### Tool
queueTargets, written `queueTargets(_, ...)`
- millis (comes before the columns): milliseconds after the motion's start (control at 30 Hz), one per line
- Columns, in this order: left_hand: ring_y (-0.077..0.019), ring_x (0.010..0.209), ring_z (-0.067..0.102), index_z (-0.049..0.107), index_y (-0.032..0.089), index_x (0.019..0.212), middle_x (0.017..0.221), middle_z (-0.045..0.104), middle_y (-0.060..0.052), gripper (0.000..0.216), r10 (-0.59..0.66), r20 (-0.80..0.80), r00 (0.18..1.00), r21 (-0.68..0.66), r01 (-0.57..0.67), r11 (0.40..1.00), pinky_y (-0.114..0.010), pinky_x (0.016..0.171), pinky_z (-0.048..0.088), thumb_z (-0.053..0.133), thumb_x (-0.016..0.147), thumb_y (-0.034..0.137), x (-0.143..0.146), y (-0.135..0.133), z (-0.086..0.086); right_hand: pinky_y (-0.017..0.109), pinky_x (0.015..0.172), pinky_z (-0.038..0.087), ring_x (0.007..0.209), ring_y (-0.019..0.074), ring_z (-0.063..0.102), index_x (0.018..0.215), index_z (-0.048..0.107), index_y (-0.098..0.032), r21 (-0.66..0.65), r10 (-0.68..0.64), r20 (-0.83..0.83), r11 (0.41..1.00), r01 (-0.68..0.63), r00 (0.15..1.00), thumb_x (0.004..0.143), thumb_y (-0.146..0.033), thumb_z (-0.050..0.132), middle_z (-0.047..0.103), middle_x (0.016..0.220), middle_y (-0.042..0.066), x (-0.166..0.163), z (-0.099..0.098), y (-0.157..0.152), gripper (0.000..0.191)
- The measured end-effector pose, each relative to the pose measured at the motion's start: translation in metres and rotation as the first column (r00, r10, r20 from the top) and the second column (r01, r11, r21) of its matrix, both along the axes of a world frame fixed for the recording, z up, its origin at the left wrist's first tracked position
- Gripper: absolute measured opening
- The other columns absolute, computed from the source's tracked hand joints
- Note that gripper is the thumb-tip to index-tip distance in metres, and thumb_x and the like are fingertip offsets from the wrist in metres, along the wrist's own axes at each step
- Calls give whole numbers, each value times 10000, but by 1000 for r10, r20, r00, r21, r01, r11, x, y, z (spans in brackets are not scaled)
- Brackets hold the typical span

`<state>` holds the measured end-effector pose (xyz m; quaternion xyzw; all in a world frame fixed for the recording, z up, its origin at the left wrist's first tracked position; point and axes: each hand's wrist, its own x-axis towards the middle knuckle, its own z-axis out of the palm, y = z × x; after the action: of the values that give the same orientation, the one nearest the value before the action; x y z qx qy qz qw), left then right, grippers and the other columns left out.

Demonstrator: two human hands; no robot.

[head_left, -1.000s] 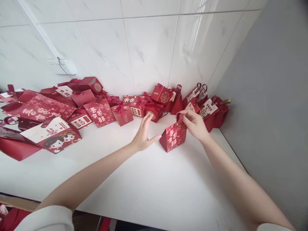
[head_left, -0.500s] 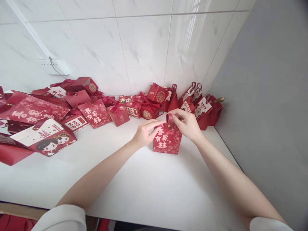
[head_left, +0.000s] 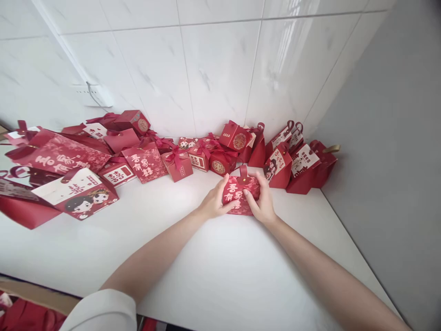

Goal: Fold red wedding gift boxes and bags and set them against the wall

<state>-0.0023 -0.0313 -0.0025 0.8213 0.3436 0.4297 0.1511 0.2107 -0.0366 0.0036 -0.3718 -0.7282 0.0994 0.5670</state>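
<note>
A red gift box [head_left: 237, 195] with pale lettering and a strap handle on top stands on the white table [head_left: 213, 266]. On its left side my left hand [head_left: 214, 198] is closed, the thumb lying across the printed front. My right hand [head_left: 263, 202] grips the opposite side, its thumb also over the front and its fingers round the edge. The handle loop [head_left: 243, 171] sticks up between both hands, untouched. The back of the box is hidden.
Many red gift boxes [head_left: 143, 162] crowd the left and back of the table. More boxes with loop handles [head_left: 303, 161] stand at the back right. Behind is a tiled wall [head_left: 220, 69] with a socket [head_left: 93, 95]; a grey panel [head_left: 389, 138] borders the right.
Both hands have left the handle and top of the gift box and moved down to its sides, which they now hold. The camera view has shifted slightly left.
</note>
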Motion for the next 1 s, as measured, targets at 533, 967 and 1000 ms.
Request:
queueTargets(533, -272, 1418, 519, 520, 189, 1468, 1507, 573, -91, 623, 124, 410, 904, -508, 113, 854, -443, 1239, 361, 399, 1015, 600, -5, 25, 2, 539, 1285, 249, 1511, 275, 403, 1646, 156, -296, -558, 238, -154, 780, -283, 959, 947, -564, 610, 393, 1648, 87, 7, -14, 14, 876)
queueTargets(967, -289, 1431, 499, 496, 195, 1491, 1529, 551, -83, 635, 106, 422, 900, -539, 155, 828, -426, 1241, 356, 506, 985, 577, -2, 22, 9, 514, 1186, 451, 1383, 282, 560, 1406, 496, -288, -523, 163, -465, 742, -419, 870, 854, -490, 759, 576, 1495, 102, 11, -22, 22, 644)
queueTargets(1000, -296, 1406, 522, 496, 186, 1492, 1500, 577, -95, 654, 115, 426, 897, -556, 159, 816, -435, 1227, 375, 522, 974, 585, -3, 21, 9, 511, 1184, 453, 1368, 281, 573, 1391, 508, -289, -526, 162, -473, 737, -425, 866, 852, -483, 763, 592, 1477, 100, 12, -23, 23, 627)
